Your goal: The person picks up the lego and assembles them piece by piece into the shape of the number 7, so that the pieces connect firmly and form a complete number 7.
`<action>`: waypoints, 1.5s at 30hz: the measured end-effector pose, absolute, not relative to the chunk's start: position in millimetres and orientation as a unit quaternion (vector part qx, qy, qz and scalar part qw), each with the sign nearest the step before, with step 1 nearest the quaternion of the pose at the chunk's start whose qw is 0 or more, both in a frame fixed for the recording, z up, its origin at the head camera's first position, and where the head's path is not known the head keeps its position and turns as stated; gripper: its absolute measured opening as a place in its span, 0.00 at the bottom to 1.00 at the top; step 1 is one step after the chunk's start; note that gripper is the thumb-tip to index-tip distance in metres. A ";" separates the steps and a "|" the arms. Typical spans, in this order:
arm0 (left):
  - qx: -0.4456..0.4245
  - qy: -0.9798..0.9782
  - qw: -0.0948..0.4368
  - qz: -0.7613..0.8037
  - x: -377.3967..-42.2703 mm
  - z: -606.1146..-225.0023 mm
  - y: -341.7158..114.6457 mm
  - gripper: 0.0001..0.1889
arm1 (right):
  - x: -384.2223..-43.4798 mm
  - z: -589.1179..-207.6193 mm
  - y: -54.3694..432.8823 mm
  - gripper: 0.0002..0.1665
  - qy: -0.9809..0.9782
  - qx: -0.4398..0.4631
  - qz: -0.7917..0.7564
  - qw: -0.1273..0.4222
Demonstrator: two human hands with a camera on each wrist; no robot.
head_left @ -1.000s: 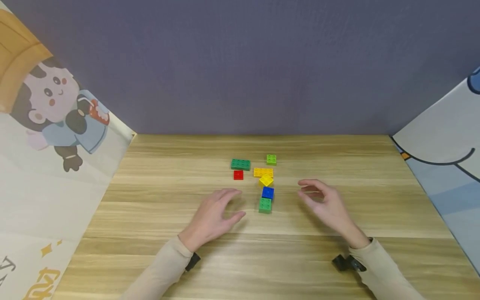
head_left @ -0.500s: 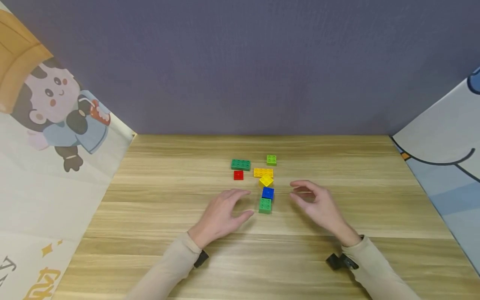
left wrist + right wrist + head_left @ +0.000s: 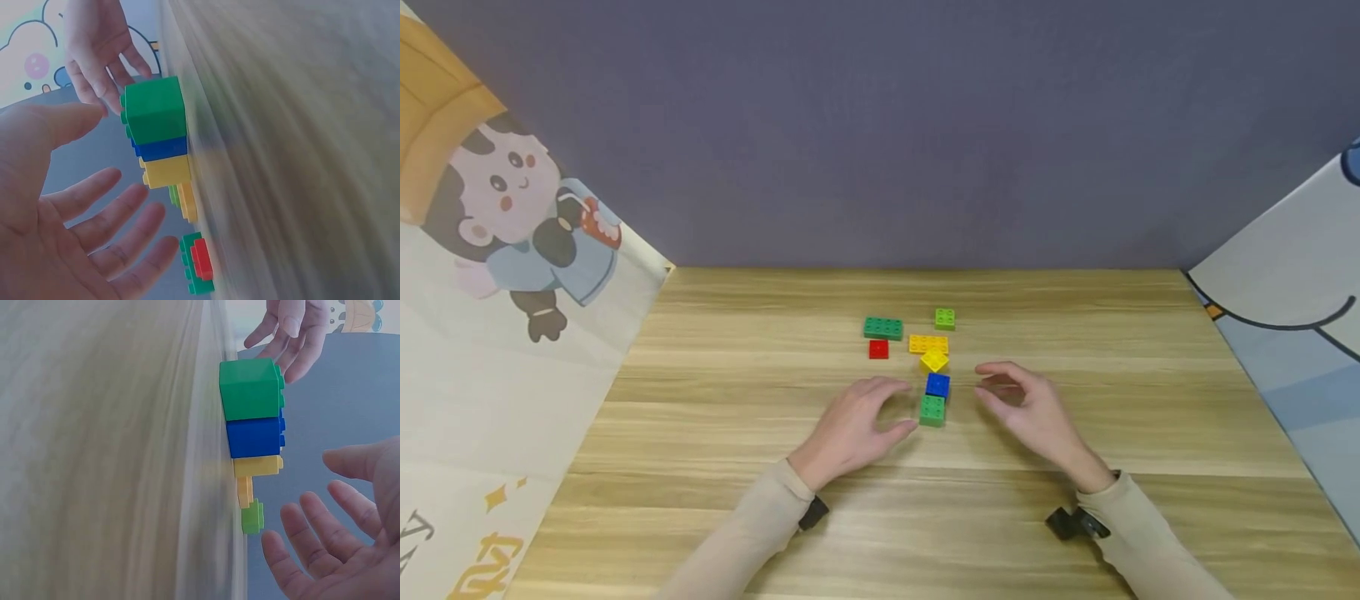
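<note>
Resting on the wooden table (image 3: 970,533), a green brick (image 3: 932,412) sits just in front of a blue brick (image 3: 937,385), a square yellow brick (image 3: 935,361) beyond. The left hand (image 3: 852,433) hovers just beside, the right hand (image 3: 1036,414) farther off, fingers and thumbs apart. On the left wall (image 3: 460,392), a grey “y” (image 3: 423,525); its orange lettering (image 3: 496,550) I can't read

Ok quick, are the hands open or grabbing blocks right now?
Left hand: open, holding nothing.
Right hand: open too, holding nothing.
</note>
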State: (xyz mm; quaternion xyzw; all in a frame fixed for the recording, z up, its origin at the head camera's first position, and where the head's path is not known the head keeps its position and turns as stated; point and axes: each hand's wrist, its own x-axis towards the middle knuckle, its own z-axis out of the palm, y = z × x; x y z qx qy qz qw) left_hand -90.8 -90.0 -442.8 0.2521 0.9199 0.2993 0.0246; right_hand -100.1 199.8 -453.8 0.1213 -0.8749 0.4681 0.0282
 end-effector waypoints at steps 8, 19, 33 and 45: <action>0.255 0.914 0.037 0.314 -93.2 -445.9 -87.5 0.29 | -101.0 -454.5 194.4 0.20 -0.875 0.127 0.467 0.029; 0.242 0.920 0.074 0.299 -101.5 -431.3 -77.3 0.27 | -103.4 -457.3 186.3 0.21 -0.869 0.124 0.479 0.010; 0.226 0.928 0.103 0.278 -108.1 -432.3 -69.4 0.27 | -108.1 -463.9 176.1 0.22 -0.848 0.143 0.509 -0.018; 0.239 0.923 0.103 0.283 -110.8 -439.5 -64.5 0.24 | -112.4 -467.9 171.9 0.21 -0.843 0.150 0.515 -0.042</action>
